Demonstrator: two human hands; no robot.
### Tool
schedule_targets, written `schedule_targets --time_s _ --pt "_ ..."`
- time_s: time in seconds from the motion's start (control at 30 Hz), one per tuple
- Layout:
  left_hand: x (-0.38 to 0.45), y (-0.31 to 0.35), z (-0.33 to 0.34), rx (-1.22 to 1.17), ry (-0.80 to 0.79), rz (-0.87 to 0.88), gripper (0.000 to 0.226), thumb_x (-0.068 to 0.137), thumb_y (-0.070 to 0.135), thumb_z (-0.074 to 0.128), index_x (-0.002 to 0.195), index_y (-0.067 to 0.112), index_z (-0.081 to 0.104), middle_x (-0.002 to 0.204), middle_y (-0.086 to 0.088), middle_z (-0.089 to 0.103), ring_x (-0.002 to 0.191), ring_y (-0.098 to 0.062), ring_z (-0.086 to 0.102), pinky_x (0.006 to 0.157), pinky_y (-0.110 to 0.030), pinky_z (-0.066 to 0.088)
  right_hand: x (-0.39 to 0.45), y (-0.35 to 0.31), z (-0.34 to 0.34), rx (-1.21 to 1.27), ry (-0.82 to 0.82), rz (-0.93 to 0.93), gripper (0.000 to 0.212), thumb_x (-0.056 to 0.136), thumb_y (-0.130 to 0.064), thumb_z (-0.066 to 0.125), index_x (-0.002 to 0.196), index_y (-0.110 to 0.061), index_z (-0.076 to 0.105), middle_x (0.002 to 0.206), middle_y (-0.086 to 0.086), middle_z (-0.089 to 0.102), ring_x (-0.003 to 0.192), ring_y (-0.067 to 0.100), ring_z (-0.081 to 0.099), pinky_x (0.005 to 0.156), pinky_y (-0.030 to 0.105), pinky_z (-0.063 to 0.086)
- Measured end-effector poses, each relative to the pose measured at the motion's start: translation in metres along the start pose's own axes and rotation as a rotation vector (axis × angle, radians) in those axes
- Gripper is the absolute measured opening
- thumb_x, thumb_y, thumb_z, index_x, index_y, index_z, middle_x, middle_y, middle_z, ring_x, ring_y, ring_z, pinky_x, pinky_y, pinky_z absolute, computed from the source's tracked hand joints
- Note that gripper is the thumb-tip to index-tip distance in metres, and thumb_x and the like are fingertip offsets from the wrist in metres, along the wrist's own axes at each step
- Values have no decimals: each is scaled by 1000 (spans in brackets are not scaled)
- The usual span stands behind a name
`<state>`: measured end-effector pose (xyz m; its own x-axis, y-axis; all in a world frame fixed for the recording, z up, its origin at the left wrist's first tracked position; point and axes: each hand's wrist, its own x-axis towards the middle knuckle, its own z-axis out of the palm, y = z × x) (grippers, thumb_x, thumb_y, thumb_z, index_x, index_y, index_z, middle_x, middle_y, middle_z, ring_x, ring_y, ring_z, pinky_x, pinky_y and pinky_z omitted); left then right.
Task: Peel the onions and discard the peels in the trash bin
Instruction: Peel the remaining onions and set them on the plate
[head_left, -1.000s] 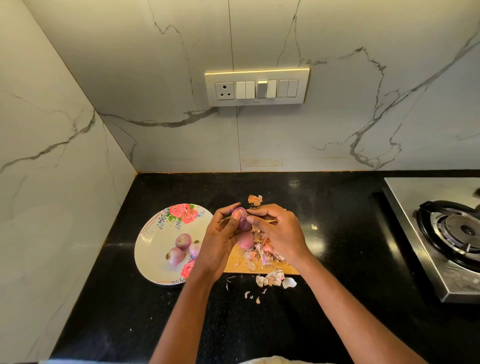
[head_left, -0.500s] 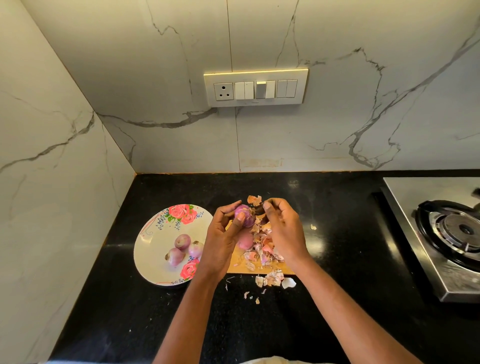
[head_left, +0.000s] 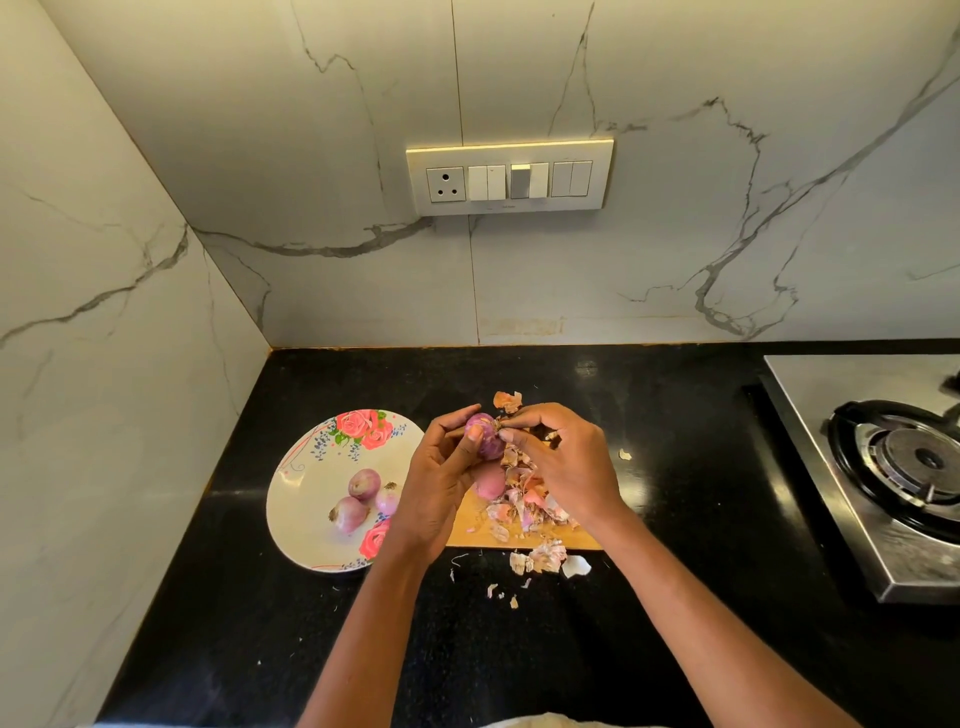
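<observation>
Your left hand (head_left: 441, 483) grips a small red onion (head_left: 482, 435) above the cutting board (head_left: 524, 538) while your right hand (head_left: 563, 462) pinches skin at its tip. Three onions (head_left: 363, 483) sit on the floral plate (head_left: 301, 499); peels (head_left: 524, 506) still litter the board, no trash bin in view.

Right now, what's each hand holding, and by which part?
Left hand holds a small onion around its body, thumb on the near side. Right hand pinches the skin at the onion's right end.
</observation>
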<state>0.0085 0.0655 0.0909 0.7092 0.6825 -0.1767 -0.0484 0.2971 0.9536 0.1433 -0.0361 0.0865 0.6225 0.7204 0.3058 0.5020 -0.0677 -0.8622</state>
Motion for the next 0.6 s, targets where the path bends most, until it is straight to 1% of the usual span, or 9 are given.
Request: schedule_targets --time_s 0.07,0.13,0.2,0.27,0.33,0.4,0.47,0.53,0.6 --pt "0 -1 4 12 24 23 41 89 29 66 129 21 60 128 -8 65 114 -22 69 92 -33 58 -1 1 2 -48 42 -8 9 89 -22 76 98 -20 76 101 -16 71 106 2 65 92 20 50" --pt "0 -2 11 56 69 71 45 84 30 74 127 23 62 125 -6 66 115 -21 67 91 -32 58 -2 5 6 -90 91 11 8 92 -22 73 101 -20 74 107 -6 74 106 9 66 89 25 52" --pt "-1 -3 18 113 104 131 45 84 22 77 127 22 62 123 -2 66 111 -12 66 86 -25 57 -2 4 10 -95 143 45 13 96 -23 69 107 -17 72 106 -5 73 102 9 66 83 22 53" --pt "-3 -3 23 127 119 157 45 86 10 76 128 17 60 124 -2 65 103 -3 67 79 -17 56 -2 -2 12 -14 160 126 18 100 -26 62 113 -16 69 104 -9 71 96 1 65 77 15 51" --pt "-2 -5 24 108 125 156 45 87 8 75 128 16 60 125 -3 63 100 -1 67 76 -15 55 -2 -5 11 93 153 210 17 103 -27 56 114 -17 66 102 -11 68 94 -4 63 72 9 48" --pt "0 -6 20 75 127 138 46 85 16 77 128 20 61 127 -5 63 106 -5 67 80 -19 56 0 -1 6 113 123 202 16 105 -30 52 111 -21 65 101 -11 67 96 -2 63 74 11 48" --pt "3 -6 15 59 123 115 50 80 30 80 127 25 63 129 -5 64 117 -16 65 91 -30 57 1 4 -1 108 52 162 17 104 -33 54 112 -24 67 105 -11 70 100 2 64 80 15 49" --pt "5 -4 10 50 119 92 56 76 40 83 127 27 63 128 -3 65 122 -23 63 99 -39 55 2 6 -4 122 -35 141 20 100 -33 62 120 -31 67 117 -12 69 111 2 63 88 16 50" --pt "6 -3 6 28 100 74 56 77 39 82 128 25 62 130 -5 65 124 -26 62 103 -45 53 3 5 -5 123 -107 125 28 96 -35 68 123 -41 66 128 -13 67 121 2 59 97 19 50"
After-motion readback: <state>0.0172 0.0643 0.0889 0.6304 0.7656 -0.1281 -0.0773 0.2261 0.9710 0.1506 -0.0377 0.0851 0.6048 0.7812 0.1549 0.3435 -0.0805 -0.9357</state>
